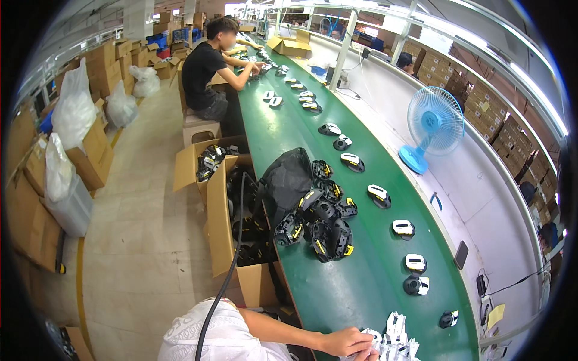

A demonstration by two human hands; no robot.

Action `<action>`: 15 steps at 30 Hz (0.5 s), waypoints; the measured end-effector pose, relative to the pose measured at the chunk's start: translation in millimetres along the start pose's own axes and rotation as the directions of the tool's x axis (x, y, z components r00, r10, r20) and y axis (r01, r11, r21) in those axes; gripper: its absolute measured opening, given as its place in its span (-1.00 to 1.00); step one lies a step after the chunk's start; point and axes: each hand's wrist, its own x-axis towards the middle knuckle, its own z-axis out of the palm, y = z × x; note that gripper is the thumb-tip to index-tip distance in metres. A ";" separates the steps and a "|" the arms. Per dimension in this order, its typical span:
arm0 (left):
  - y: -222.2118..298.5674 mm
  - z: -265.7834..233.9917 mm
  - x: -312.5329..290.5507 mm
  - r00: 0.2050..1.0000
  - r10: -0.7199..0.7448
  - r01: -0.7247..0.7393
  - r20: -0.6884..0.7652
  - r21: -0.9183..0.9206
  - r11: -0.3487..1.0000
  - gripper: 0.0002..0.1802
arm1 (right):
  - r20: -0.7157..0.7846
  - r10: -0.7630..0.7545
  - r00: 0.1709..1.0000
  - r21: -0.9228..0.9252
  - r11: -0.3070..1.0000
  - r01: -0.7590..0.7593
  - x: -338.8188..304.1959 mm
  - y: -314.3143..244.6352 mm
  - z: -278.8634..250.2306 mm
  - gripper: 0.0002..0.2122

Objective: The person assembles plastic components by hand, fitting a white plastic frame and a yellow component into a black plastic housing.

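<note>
At the lower edge, my left hand (pixel 348 342) reaches across from a white sleeve to the near end of the green work surface. Its fingers are closed at the edge of a pile of white plastic parts (pixel 397 338), pinching what looks like one of them. The fingertips are partly cut off by the picture's edge. My right hand is out of view. Close by on the surface lie a small black-and-white part (pixel 448 319) and a black-and-white shell piece (pixel 416 285).
A row of black-and-white pieces (pixel 403 228) runs up the green surface (pixel 361 283). Black shells with yellow clips (pixel 325 231) lie heaped beside a black bag (pixel 286 183). Left stand open cartons (pixel 220 228); a black cable (pixel 226 277) hangs across. Beyond are a blue fan (pixel 430 123) and a seated person (pixel 208 72).
</note>
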 end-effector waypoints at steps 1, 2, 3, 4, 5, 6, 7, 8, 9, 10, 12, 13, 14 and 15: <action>0.7 0.9 -0.7 1.000 0.014 -0.014 -0.004 0.025 1.000 -0.76 | 0.001 -0.030 1.000 -0.022 0.999 0.030 -0.7 1.3 -0.7 -0.72; -1.0 3.8 -1.2 1.000 0.010 -0.010 0.000 0.022 1.000 -0.76 | -0.002 -0.026 1.000 -0.024 0.999 0.025 -2.5 0.9 -0.4 -0.72; -1.6 5.4 -1.7 0.999 -0.023 0.023 -0.043 0.006 1.000 -0.75 | -0.021 -0.009 1.000 -0.031 0.999 0.008 -5.4 -1.6 3.7 -0.72; -1.7 6.0 -2.6 0.995 -0.058 0.057 -0.084 -0.011 0.998 -0.74 | -0.040 0.009 0.999 -0.038 0.999 -0.011 -7.9 -3.6 7.2 -0.71; -1.5 5.1 -4.5 0.995 -0.064 0.064 -0.082 -0.009 0.998 -0.74 | -0.074 -0.125 0.989 -0.105 0.988 0.117 -6.7 -1.2 11.7 -0.70; -0.5 4.6 -5.7 0.995 -0.057 0.056 -0.085 -0.022 0.998 -0.74 | -0.066 -0.121 0.990 -0.106 0.988 0.113 -8.3 -7.8 14.9 -0.70; -0.6 7.8 -6.0 0.995 -0.053 0.050 -0.086 -0.039 0.998 -0.73 | -0.094 -0.159 0.983 -0.145 0.979 0.145 -10.2 -18.1 16.3 -0.70; -0.3 11.5 -6.0 0.994 -0.061 0.058 -0.092 -0.042 0.997 -0.73 | -0.117 -0.198 0.973 -0.184 0.967 0.174 -11.7 -22.6 15.2 -0.70; 2.0 11.5 -5.2 0.995 -0.046 0.043 -0.085 -0.046 0.998 -0.73 | -0.118 -0.190 0.975 -0.184 0.969 0.167 -12.4 -21.0 15.4 -0.70; 3.0 11.9 -4.8 0.996 -0.032 0.028 -0.078 -0.049 0.998 -0.73 | -0.141 -0.148 0.979 -0.135 0.982 0.129 -11.4 -17.9 15.2 -0.71; -3.1 13.2 -5.9 0.998 0.011 -0.014 -0.062 -0.043 0.999 -0.73 | -0.157 -0.097 0.983 -0.084 0.993 0.085 -12.1 -15.9 13.6 -0.72; -6.1 14.1 -7.3 0.997 0.063 -0.064 -0.045 -0.038 0.997 -0.73 | -0.130 -0.058 0.990 -0.033 0.998 0.054 -13.3 -17.6 11.9 -0.73; -9.0 14.5 -8.6 0.997 0.057 -0.059 -0.048 -0.036 0.998 -0.73 | -0.102 -0.021 0.995 0.017 1.000 0.022 -14.1 -17.3 10.6 -0.74; -4.6 12.5 -6.3 0.995 0.087 -0.089 -0.039 -0.055 0.995 -0.73 | -0.101 -0.056 0.993 0.026 0.998 0.058 -13.5 -16.0 11.0 -0.74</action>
